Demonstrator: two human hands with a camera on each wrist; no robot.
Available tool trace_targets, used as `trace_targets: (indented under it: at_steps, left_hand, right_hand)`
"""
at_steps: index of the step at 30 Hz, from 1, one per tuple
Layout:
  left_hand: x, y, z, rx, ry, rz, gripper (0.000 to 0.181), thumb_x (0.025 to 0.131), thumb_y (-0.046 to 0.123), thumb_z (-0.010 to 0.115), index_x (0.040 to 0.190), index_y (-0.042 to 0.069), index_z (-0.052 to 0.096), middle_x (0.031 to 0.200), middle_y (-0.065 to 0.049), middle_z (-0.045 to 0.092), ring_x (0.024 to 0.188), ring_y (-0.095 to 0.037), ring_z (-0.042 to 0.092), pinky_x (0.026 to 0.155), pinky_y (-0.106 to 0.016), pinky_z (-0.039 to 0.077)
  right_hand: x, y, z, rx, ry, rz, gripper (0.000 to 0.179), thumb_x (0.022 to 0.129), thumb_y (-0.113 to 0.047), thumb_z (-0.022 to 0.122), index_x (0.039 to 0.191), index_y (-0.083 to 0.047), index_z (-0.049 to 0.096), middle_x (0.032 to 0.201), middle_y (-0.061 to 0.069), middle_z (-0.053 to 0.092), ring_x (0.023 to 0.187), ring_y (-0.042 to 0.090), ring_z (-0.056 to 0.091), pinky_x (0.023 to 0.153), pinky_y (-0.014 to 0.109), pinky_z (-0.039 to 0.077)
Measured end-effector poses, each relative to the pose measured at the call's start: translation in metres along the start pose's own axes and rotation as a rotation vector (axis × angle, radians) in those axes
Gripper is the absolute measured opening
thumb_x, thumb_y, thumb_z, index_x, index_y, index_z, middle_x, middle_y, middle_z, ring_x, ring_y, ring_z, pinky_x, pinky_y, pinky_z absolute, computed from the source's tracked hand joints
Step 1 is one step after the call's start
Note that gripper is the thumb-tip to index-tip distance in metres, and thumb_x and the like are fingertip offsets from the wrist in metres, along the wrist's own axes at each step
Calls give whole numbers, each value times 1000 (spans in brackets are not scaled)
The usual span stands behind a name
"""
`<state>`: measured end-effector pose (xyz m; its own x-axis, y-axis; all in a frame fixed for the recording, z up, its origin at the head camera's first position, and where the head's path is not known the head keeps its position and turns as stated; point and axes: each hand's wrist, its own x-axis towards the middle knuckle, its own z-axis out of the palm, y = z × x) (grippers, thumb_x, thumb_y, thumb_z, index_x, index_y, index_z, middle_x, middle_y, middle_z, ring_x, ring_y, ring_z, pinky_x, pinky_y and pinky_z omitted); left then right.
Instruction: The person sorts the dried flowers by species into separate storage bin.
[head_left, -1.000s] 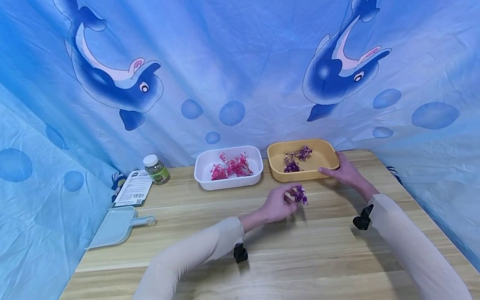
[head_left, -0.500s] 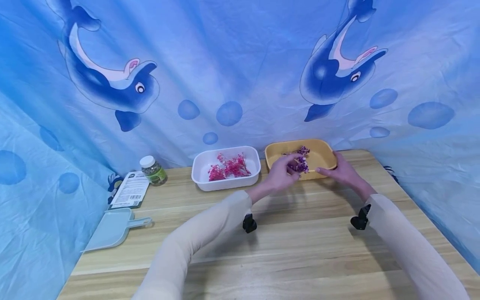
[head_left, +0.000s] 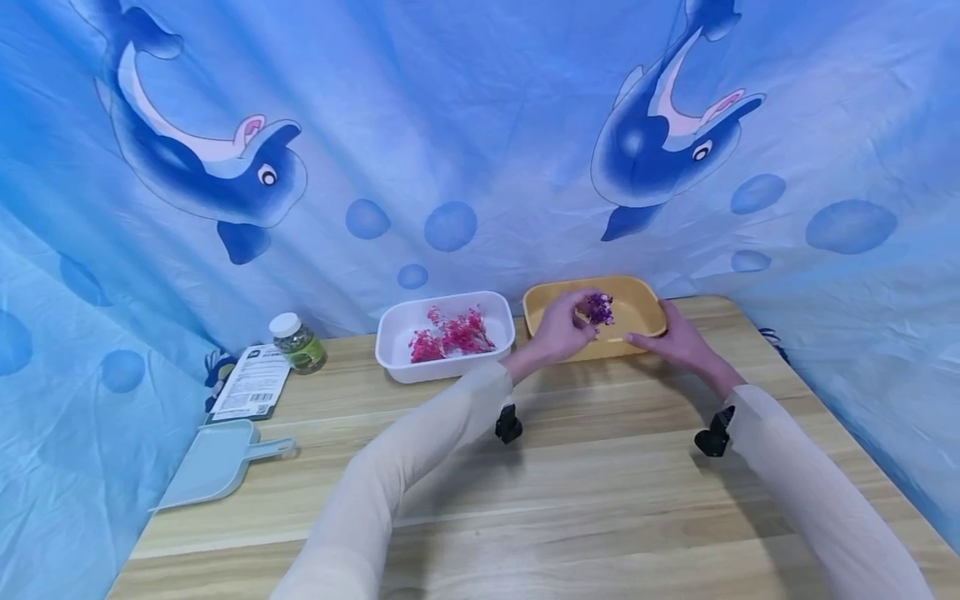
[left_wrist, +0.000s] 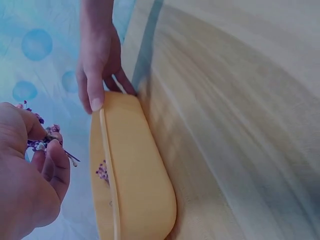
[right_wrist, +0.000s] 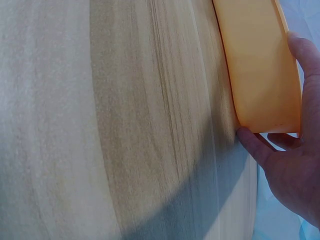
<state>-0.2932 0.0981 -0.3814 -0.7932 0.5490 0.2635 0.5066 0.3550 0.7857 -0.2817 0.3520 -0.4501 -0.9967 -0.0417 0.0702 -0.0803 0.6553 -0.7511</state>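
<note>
My left hand [head_left: 561, 329] pinches a sprig of purple dried flowers [head_left: 600, 308] over the yellow basin [head_left: 633, 312]. In the left wrist view the sprig's thin stems stick out past the thumb and fingertips, above the basin's rim. More purple flowers [left_wrist: 102, 171] show inside the basin there; from the head they are mostly hidden behind the left hand. My right hand [head_left: 684, 340] grips the basin's right end, thumb on the rim and fingers against the outer wall, as the right wrist view also shows.
Left of the yellow basin stands a white basin [head_left: 390, 354] with pink dried flowers [head_left: 453, 333]. Farther left are a white-capped jar [head_left: 300, 343], a printed card [head_left: 251, 382] and a light blue dustpan [head_left: 213, 462]. A blue dolphin-print curtain [head_left: 450, 125] hangs behind the table.
My left hand has carried the purple sprig from in front of the yellow basin up and over it. The right hand keeps its hold on the basin's end.
</note>
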Motion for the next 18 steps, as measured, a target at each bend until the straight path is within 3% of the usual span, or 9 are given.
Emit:
trace_targets:
  at_steps: [5, 9, 18]
  left_hand:
    - [15, -6, 3, 7, 18, -16, 62, 85, -10, 66, 143, 6, 52, 114, -12, 63, 82, -16, 66, 64, -19, 55]
    - [26, -10, 5, 73, 44, -14, 62, 85, -6, 68, 143, 9, 53, 109, -8, 63, 77, -12, 63, 62, -18, 53]
    - [40, -18, 11, 185, 75, -56, 64, 83, -6, 70, 142, 11, 55, 112, -7, 63, 91, -15, 60, 75, -18, 49]
  right_hand:
    - [0, 0, 0, -16, 0, 16, 113, 89, -50, 72, 155, 9, 3, 148, 42, 28, 133, 54, 36, 110, 61, 31]
    - [0, -2, -1, -18, 6, 26, 112, 89, -50, 72, 155, 9, 3, 148, 42, 28, 132, 54, 36, 110, 61, 31]
    - [-1, -1, 1, -31, 7, 30, 112, 88, -50, 73, 155, 9, 6, 147, 42, 30, 131, 55, 38, 108, 63, 33]
